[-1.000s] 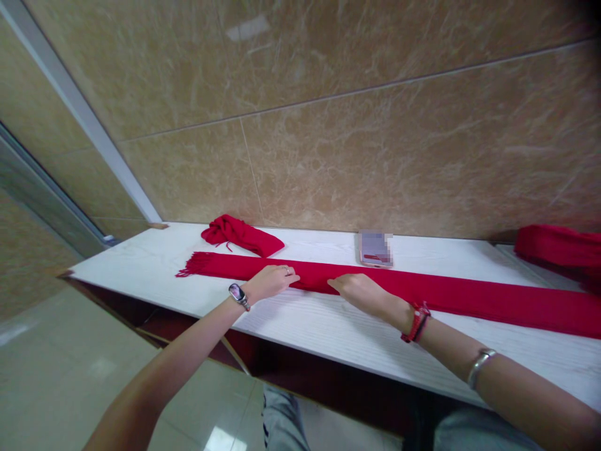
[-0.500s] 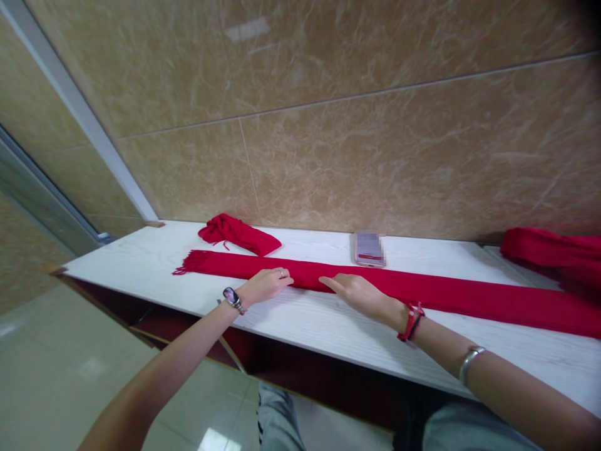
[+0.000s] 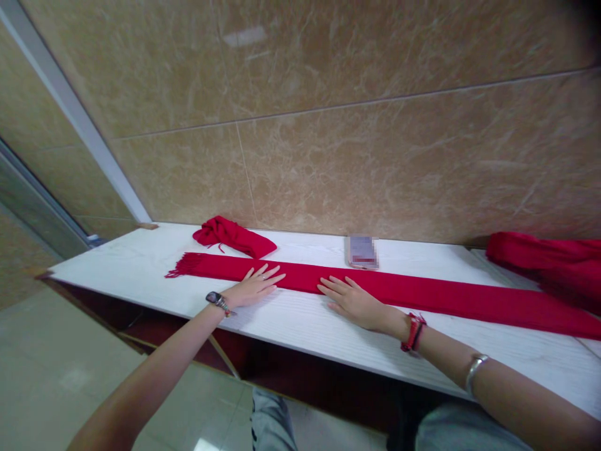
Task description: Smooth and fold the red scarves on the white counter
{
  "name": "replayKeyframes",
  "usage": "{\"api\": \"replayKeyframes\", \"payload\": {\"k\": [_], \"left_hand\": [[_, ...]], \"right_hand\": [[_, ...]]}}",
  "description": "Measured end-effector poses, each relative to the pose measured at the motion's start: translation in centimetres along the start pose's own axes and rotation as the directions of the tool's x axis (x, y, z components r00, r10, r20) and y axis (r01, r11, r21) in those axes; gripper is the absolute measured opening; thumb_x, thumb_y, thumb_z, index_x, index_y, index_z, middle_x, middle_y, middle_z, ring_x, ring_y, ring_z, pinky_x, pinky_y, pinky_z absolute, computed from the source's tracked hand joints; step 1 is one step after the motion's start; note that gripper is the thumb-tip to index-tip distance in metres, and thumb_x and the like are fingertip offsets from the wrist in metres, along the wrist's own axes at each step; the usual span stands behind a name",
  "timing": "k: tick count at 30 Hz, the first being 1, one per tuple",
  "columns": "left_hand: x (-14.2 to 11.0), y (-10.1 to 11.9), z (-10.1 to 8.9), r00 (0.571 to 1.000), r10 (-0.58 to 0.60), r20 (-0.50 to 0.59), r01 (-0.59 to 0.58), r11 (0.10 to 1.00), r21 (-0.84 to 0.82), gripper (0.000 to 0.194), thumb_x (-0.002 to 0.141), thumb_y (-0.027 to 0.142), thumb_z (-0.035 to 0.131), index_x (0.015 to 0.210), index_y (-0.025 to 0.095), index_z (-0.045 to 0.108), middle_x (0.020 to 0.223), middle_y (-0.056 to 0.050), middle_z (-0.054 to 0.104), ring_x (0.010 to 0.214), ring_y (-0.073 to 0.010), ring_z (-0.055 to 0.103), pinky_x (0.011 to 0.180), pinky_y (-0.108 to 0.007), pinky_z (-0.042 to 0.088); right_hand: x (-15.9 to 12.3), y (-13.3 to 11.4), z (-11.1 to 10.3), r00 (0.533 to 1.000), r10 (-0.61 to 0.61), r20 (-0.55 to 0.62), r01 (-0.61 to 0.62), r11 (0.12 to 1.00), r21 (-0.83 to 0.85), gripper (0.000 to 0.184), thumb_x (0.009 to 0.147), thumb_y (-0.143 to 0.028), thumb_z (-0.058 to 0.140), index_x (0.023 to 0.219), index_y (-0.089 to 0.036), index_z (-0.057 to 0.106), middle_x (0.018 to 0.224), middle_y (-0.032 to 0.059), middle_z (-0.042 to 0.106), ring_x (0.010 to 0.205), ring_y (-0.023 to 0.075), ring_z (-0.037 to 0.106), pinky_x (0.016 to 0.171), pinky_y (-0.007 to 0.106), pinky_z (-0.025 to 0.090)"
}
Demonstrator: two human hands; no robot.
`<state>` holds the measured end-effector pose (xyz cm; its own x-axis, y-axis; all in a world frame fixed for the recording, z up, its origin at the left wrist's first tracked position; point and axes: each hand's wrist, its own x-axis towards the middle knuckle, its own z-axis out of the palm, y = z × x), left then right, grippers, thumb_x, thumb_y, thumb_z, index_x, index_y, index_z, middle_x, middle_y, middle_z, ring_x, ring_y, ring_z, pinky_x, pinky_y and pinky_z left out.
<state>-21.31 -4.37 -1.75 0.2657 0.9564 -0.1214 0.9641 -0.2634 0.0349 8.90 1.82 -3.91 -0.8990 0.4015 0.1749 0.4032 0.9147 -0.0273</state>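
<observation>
A long red scarf lies folded into a narrow strip along the white tabletop, its fringe at the left end. My left hand rests flat on the scarf's left part, fingers spread. Across the near edge of the scarf's middle lies my right hand, palm down, with its fingers stretched out and slightly apart. Neither hand grips the cloth. Behind the fringed end sits a smaller folded red cloth, bunched at its left.
A phone lies behind the scarf, close to the marbled wall. More red fabric is heaped at the right end. Below the white tabletop are open dark red shelves.
Both hands have opened from bent fingers to flat, spread ones on the scarf. The left hand has shifted left, away from the right hand. The view has moved slightly.
</observation>
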Motion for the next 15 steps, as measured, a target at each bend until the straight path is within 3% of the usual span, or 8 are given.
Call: {"api": "replayKeyframes", "payload": {"k": [4,8,10,12,15], "left_hand": [[-1.0,-0.9,-0.8,0.998,-0.060,0.023,0.060,0.997,-0.041,0.046,0.094,0.046,0.015,0.139,0.037,0.021,0.149,0.002,0.013,0.136,-0.0252,0.005,0.105,-0.054,0.008],[0.2,0.6,-1.7,0.999,0.000,-0.052,-0.001,1.000,-0.024,0.045,0.095,0.042,0.018,0.136,0.033,0.032,0.148,-0.002,0.020,0.136,-0.0239,0.010,0.106,-0.051,0.010],[2.1,2.4,-2.1,0.991,0.092,-0.099,-0.092,0.996,0.002,0.043,0.095,0.040,0.021,0.135,0.032,0.034,0.147,-0.002,0.022,0.135,-0.0229,0.012,0.107,-0.048,0.013],[4.4,4.9,-2.4,0.976,0.183,-0.118,-0.182,0.983,0.019,0.042,0.095,0.037,0.024,0.134,0.031,0.036,0.147,-0.002,0.024,0.135,-0.0220,0.014,0.107,-0.045,0.016],[7.8,8.9,-2.5,0.954,0.288,-0.085,-0.288,0.957,0.010,0.041,0.094,0.034,0.027,0.135,0.033,0.034,0.147,-0.001,0.023,0.135,-0.0221,0.014,0.106,-0.046,0.017]], "right_hand": [[-2.0,1.5,-1.5,0.999,0.002,0.032,-0.006,0.995,0.099,0.051,0.093,-0.043,0.026,0.136,-0.019,0.035,0.141,0.0090,0.034,0.131,0.0240,0.027,0.105,0.048,0.025],[-6.1,7.0,-4.1,0.983,0.184,0.000,-0.182,0.976,0.123,0.045,0.089,-0.036,0.033,0.125,-0.014,0.051,0.128,0.0122,0.051,0.118,0.0228,0.047,0.101,0.039,0.035],[-9.0,10.8,-5.3,0.938,0.344,0.044,-0.347,0.935,0.075,0.044,0.087,-0.031,0.034,0.121,-0.011,0.054,0.121,0.0141,0.057,0.110,0.0237,0.053,0.098,0.038,0.039],[-11.8,14.4,-6.2,0.865,0.484,0.135,-0.485,0.874,-0.028,0.045,0.082,-0.029,0.042,0.119,-0.008,0.055,0.121,0.0176,0.056,0.112,0.0280,0.052,0.098,0.041,0.038],[-15.0,18.0,-7.3,0.784,0.562,0.264,-0.569,0.820,-0.058,0.043,0.076,-0.032,0.053,0.114,-0.013,0.060,0.115,0.0159,0.060,0.105,0.0288,0.056,0.091,0.040,0.043]]}}
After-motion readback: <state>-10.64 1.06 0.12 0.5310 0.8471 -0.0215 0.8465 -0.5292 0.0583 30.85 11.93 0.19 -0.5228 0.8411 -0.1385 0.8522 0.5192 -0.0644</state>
